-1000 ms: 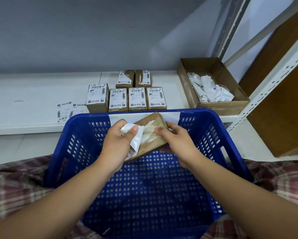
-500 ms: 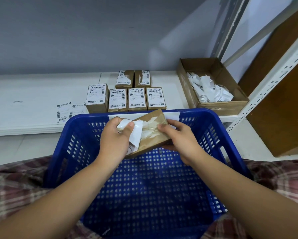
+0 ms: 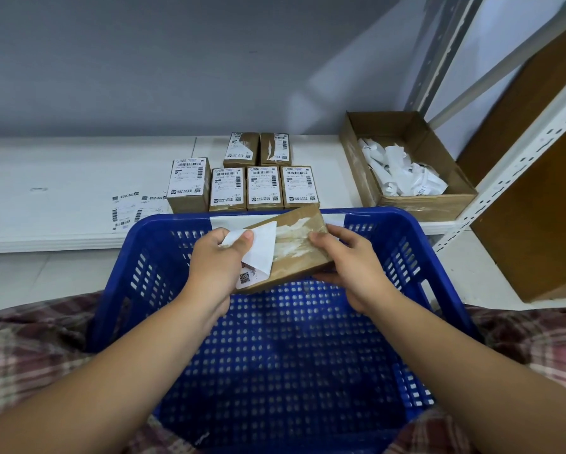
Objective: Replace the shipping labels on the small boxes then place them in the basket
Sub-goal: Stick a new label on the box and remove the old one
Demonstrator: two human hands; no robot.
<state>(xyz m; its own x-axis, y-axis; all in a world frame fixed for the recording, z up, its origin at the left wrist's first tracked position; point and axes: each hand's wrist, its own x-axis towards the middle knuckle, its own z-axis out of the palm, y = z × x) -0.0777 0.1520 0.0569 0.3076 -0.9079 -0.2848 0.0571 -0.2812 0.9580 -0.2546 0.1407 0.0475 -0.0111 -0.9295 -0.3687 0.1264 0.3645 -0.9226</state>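
Head view: I am holding the small box (image 3: 308, 265) above the blue basket (image 3: 163, 257), ready for dropping in. My right hand (image 3: 350, 267) is gripping its end steady while my left hand (image 3: 216, 267) is pinching the old label (image 3: 258, 250), peeling it away.

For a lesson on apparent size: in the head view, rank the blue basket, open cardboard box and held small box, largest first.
1. blue basket
2. open cardboard box
3. held small box, clearly smallest though nearer the camera
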